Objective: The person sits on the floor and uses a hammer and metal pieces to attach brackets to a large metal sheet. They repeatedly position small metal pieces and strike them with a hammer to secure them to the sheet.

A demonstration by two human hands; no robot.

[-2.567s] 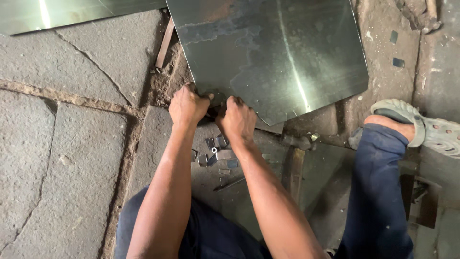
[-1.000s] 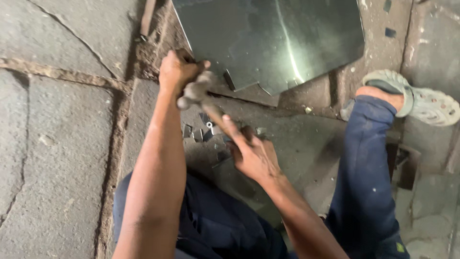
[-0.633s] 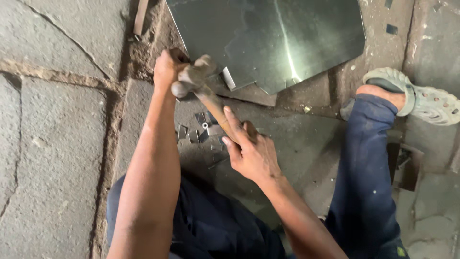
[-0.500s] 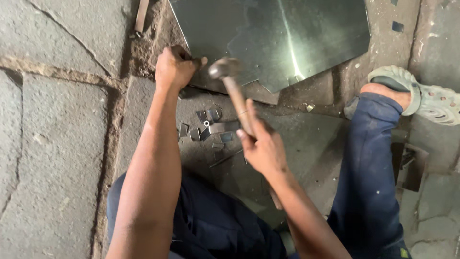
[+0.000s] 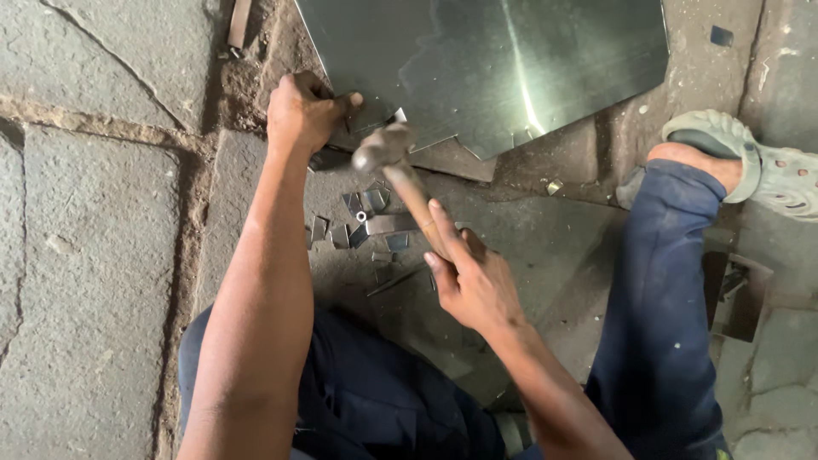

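A large shiny metal sheet (image 5: 511,68) lies on the stone floor in front of me. My left hand (image 5: 302,111) is closed at the sheet's near left corner, with something dark under its fingers that I cannot make out. My right hand (image 5: 473,277) grips the wooden handle of a hammer (image 5: 388,158). The hammer's head hangs just above the sheet's near edge, right beside my left hand.
Several small cut metal scraps (image 5: 362,221) lie on the floor between my arms. My right leg in blue trousers (image 5: 660,281) stretches out at the right, foot in a grey clog (image 5: 754,162). Cracked stone slabs (image 5: 94,247) spread to the left.
My right hand left the sheet's edge, picked up the hammer and has been swinging it at the near edge. My left hand has stayed at the corner.
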